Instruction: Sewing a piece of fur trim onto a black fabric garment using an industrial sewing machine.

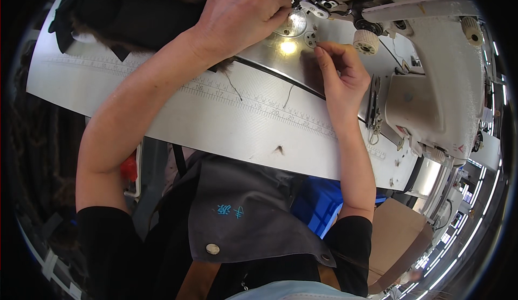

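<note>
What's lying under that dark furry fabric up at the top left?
The dark furry fabric lies on the pale table, over its printed ruler strip. The left hand presses near its edge by the sewing machine. What else it covers cannot be seen.

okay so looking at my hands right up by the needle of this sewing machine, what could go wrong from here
1. The left hand has its fingertips at the presser foot; if the machine ran now, the needle could catch a finger.
2. The right hand pinches near the round plate, just as close to the moving parts.
3. Loose threads and a fluff tuft lie on the table, and the dark furry fabric sheds; strands might get drawn into the seam.
</note>
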Tool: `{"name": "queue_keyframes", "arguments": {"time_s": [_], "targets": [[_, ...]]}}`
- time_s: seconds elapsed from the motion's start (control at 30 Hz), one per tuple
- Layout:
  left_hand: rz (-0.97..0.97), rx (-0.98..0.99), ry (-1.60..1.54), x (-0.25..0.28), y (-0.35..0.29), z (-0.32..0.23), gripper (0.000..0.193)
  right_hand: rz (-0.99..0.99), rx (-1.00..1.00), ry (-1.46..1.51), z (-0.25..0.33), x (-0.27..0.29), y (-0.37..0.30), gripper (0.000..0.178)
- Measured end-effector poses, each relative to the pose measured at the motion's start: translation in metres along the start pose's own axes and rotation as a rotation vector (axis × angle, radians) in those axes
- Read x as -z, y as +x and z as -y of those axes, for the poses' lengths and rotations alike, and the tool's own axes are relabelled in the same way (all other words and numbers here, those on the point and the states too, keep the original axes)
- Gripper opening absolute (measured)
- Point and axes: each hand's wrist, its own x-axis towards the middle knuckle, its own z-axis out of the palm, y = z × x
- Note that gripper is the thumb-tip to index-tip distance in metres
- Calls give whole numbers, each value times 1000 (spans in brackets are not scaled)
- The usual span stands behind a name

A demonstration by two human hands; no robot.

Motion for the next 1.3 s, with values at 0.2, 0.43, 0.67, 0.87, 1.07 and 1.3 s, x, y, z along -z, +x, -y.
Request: {"name": "queue_keyframes", "arguments": {"time_s": [0.2,0.43,0.67,0.87,1.07,1.3], "targets": [[2,-25,45,-2,0,1,11,12,18,8,-2,1,1,6],[16,-22,46,-3,0,1,11,6,-120,232,10,-17,9,6],[25,-3,36,-4,0,1,11,77,-156,165,-1,-36,38,9],[48,27,-19,-6,-2,5,12,35,-141,217,-1,-40,42,9],[75,53,-38,-4,-3,7,12,-54,-232,184,7,-36,35,13],[92,80,-46,-2,-1,2,12,-56,-242,181,5,-29,30,14]]}}
